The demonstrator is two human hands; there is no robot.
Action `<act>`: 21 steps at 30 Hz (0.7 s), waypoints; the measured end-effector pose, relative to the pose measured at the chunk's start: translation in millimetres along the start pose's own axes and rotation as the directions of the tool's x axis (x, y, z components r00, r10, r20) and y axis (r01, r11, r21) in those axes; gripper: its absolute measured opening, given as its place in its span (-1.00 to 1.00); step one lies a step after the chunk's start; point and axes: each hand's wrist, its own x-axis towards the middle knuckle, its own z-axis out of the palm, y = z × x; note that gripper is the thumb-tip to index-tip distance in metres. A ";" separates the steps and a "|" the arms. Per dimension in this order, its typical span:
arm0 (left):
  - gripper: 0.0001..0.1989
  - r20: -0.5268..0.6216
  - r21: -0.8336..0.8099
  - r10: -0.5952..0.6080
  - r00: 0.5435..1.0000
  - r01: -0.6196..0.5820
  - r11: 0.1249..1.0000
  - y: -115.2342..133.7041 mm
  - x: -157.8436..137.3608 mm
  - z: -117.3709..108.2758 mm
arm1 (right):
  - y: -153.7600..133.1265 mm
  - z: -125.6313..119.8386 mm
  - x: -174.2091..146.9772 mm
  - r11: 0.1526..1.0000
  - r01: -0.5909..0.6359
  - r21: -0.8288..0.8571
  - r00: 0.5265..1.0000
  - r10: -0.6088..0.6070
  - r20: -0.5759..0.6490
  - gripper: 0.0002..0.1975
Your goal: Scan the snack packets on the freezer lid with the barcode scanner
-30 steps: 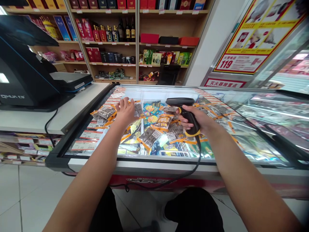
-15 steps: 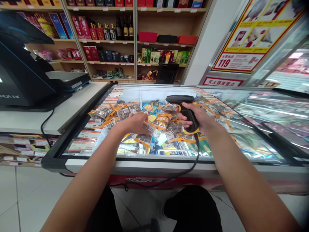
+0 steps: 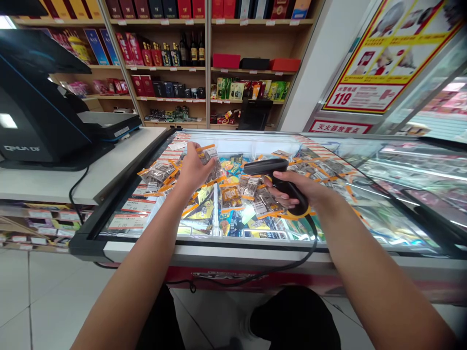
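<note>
Head view: pinching an orange-edged packet (image 3: 214, 163) in the left hand (image 3: 197, 167), near a handheld scanner (image 3: 268, 166).
Held tilted above the glass-topped freezer (image 3: 233, 250), beside loose packets (image 3: 249, 186); gripping the scanner by its handle in the right hand (image 3: 305, 185), aimed toward the held packet without touching. Best done by stretching the film taut, leaving the printed face uncovered, turning it squarely to the scanner's front, and allowing the cord (image 3: 315, 238) slack.
</note>
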 end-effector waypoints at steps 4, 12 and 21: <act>-0.61 -0.013 -0.009 0.011 1.000 -0.011 1.000 -1.9 0.5 1.1 | -1.0 0.6 -1.4 1.000 0.011 0.005 1.000 -0.011 0.014 -0.58; -0.60 -0.013 -0.002 0.003 1.000 -0.003 1.000 -1.2 0.2 1.1 | -0.2 0.3 -1.9 0.999 0.016 0.030 1.000 -0.016 0.018 -0.59; -0.61 0.024 -0.015 -0.006 1.000 0.007 1.000 -2.4 -0.2 1.0 | -2.1 3.6 -3.6 1.000 -0.001 0.004 1.000 0.001 -0.007 -0.59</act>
